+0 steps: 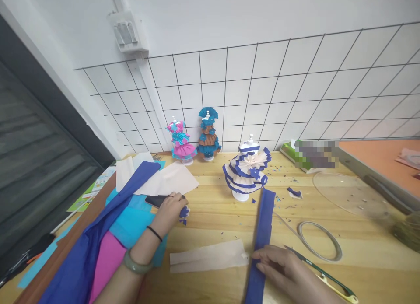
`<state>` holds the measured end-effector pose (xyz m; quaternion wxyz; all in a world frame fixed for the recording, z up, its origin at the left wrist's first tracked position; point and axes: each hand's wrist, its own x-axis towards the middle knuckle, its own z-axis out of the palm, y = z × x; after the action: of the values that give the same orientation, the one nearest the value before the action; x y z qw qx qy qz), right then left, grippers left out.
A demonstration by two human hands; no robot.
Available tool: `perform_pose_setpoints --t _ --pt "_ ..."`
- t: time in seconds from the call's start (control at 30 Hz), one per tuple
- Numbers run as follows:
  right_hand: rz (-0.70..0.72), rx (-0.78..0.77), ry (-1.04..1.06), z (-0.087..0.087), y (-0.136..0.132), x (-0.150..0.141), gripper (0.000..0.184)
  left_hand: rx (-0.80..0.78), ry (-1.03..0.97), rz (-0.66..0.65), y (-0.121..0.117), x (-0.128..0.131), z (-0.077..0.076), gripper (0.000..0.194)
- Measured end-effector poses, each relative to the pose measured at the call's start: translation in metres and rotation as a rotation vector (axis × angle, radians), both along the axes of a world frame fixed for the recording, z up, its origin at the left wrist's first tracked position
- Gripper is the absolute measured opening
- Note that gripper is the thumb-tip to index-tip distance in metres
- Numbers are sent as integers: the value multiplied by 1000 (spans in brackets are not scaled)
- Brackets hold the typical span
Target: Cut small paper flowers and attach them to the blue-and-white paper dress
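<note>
My left hand (172,210) reaches across the table, back up, fingers curled down beside a flat dark object (155,201). A small blue-and-cream paper piece (184,211) shows by its fingertips; whatever the fingers hold is hidden. My right hand (278,264) lies over a long blue paper strip (264,221). Its thumb and forefinger are pinched at the strip's left edge, close to the end of a cream paper strip (208,256); what lies between them is unclear. Beyond stands a small white dress form (241,195) in a cream-and-blue paper dress (246,170).
Two more dressed forms, one pink (183,150) and one teal-brown (208,138), stand at the wall. Coloured crepe sheets (131,225) pile up at left. Green-handled scissors (328,273), a tape roll (320,241) and a clear round lid (348,190) lie right.
</note>
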<state>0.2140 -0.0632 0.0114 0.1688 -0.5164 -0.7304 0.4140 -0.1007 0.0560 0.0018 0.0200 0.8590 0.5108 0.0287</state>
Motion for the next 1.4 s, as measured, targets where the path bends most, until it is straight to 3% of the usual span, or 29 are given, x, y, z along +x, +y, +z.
perform_pose_setpoints --t 0.43,0.93,1.23,1.4 --pt "-60 -16 16 -12 -7 4 23 -135 -27 -154 28 -5 2 18" --pt "-60 -1 26 -15 -12 2 22 -169 -147 -97 21 -6 10 19" --pt "-39 8 37 -9 -12 -4 20 -197 -205 -79 22 -9 8 19" --pt "71 110 115 7 17 -31 22 -187 -237 -61 17 -11 10 19"
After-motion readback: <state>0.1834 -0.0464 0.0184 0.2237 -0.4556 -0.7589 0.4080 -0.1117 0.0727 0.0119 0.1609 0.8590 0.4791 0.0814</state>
